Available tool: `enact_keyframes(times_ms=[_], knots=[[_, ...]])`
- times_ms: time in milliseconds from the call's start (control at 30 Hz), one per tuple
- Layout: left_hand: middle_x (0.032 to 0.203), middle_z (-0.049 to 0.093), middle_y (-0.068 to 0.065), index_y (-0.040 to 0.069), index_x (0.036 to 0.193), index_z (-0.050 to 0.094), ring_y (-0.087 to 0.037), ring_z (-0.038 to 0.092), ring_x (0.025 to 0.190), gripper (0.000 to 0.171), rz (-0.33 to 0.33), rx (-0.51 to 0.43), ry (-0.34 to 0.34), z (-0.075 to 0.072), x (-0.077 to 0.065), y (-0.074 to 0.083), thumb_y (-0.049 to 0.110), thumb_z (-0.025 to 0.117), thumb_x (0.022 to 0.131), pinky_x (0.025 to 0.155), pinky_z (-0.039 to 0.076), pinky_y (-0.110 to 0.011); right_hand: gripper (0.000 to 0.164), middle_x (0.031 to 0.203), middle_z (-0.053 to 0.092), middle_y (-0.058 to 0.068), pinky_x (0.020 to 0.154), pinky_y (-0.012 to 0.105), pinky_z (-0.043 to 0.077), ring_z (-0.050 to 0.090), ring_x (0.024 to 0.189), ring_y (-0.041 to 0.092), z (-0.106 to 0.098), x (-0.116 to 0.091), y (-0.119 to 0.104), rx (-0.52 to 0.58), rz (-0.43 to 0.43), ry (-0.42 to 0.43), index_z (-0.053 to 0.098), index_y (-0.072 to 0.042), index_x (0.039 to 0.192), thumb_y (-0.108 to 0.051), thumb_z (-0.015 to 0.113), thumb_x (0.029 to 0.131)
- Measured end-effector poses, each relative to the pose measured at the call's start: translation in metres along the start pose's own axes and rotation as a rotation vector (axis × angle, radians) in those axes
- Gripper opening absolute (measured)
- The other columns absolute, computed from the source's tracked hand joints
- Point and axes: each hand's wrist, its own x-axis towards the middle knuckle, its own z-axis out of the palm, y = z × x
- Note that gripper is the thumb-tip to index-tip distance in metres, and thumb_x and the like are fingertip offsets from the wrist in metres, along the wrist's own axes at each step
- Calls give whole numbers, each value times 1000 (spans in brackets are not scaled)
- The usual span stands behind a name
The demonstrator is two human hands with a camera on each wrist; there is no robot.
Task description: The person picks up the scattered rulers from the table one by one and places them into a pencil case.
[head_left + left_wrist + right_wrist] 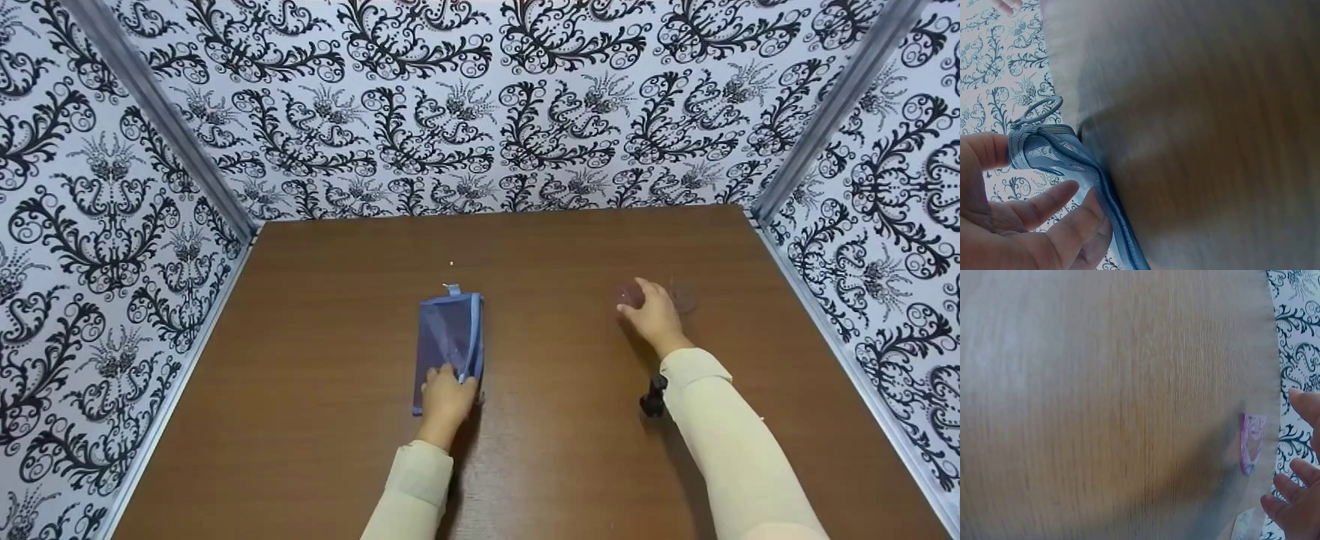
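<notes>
While the left hand (447,397) pinched the pouch (435,334) on the bench (555,450) by its near end, the right hand (654,319), fingers spread, hung near the pink piece (628,295), well right; a steady pouch and a low pinch at the rim would probably serve best.

The head view looks forward and down over the table (555,322). Both wrist views are close, seemingly sideways; head and left share the pouch (433,337).
</notes>
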Motion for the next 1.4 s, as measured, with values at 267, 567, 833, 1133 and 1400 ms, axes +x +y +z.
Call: enact_keyframes(times_ms=[267, 567, 833, 1133, 1400], knots=[[128, 49, -27, -6, 130, 54, -46, 48, 113, 53, -3, 9, 3, 0, 1, 0, 25, 61, 87, 93, 43, -54, 64, 144, 34, 35, 109, 56, 25, 31, 134, 49, 3, 4, 7, 56, 7, 43, 34, 10, 143, -11, 64, 91], [117, 54, -26, -6, 122, 58, -45, 52, 105, 48, 14, 11, 36, 0, 0, 1, 23, 63, 84, 89, 44, -53, 64, 145, 33, 33, 110, 56, 25, 29, 136, 48, 3, 8, 7, 72, 41, 27, 33, 9, 144, -8, 64, 91], [114, 55, -26, -7, 118, 60, -46, 52, 103, 46, 27, 8, 56, -1, 1, 1, 23, 64, 84, 89, 44, -53, 64, 144, 35, 34, 109, 55, 26, 31, 135, 48, 5, 11, 8, 93, 58, 29, 34, 12, 142, -7, 65, 90], [115, 54, -25, -7, 122, 58, -45, 52, 103, 50, 19, 5, 46, -2, 0, 1, 23, 62, 83, 90, 43, -53, 66, 144, 33, 36, 109, 56, 27, 30, 134, 50, 7, 12, 7, 108, 109, 3, 31, 10, 144, -8, 65, 91], [112, 54, -24, -7, 120, 59, -46, 53, 102, 48, 19, 5, 47, -2, 2, 0, 23, 63, 83, 89, 43, -54, 66, 141, 37, 36, 108, 55, 29, 33, 133, 49, 10, 16, 10, 77, 122, 30, 33, 13, 142, -8, 67, 89]])
